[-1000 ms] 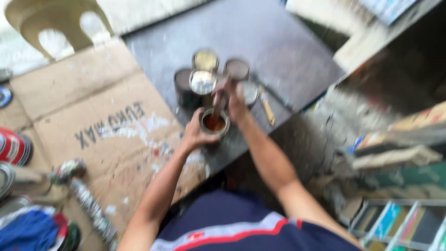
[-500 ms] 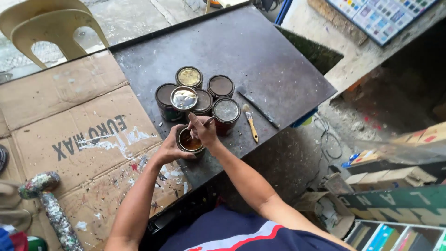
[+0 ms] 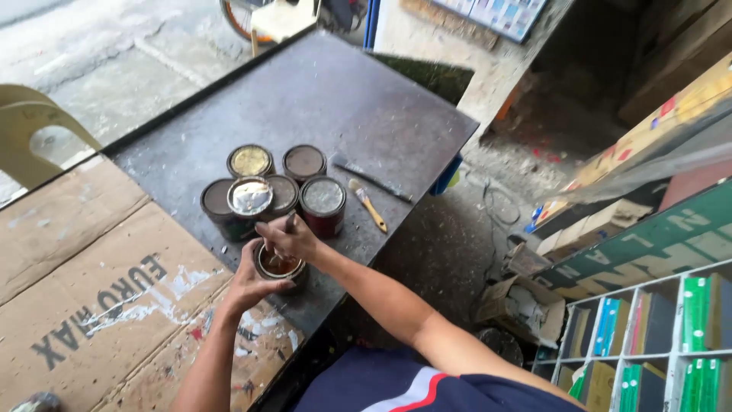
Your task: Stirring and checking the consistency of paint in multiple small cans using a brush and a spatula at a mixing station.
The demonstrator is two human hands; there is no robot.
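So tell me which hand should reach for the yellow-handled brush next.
Probably the right hand. The brush lies on the dark table on its side, past the closed cans, but the hand would first have to let go of the stirring stick. The left hand grips the open can, steadying it, farther away.

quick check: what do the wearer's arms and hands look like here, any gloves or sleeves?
No gloves: left hand and right hand are bare, as are both forearms. No watch or rings show. The shirt is dark navy with a white and red stripe; its sleeves stop short of the forearms.
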